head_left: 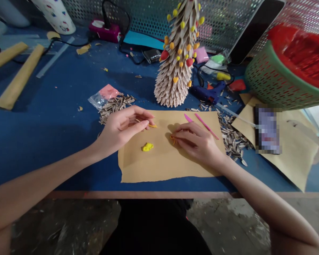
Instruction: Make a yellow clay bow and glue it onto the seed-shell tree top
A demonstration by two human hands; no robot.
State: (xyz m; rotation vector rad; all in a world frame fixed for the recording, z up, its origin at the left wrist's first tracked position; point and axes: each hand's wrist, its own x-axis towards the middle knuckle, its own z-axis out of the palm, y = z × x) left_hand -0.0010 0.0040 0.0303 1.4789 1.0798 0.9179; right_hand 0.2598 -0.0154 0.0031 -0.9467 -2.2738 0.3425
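Note:
My left hand hovers over the left part of a brown paper sheet, fingers pinched on a small yellow clay piece. My right hand rests on the sheet with its fingertips pressed on a small orange clay bit. A yellow clay lump lies on the paper between my hands. A pink modelling tool lies on the sheet just beyond my right hand. Behind the sheet stands a cone tree of sunflower seeds dotted with yellow, orange and red clay pieces.
Sunflower seed piles lie left and right of the sheet. A blue glue gun, a green basket with red filling, a phone on brown paper, paper rolls and a small plastic bag also sit on the blue table.

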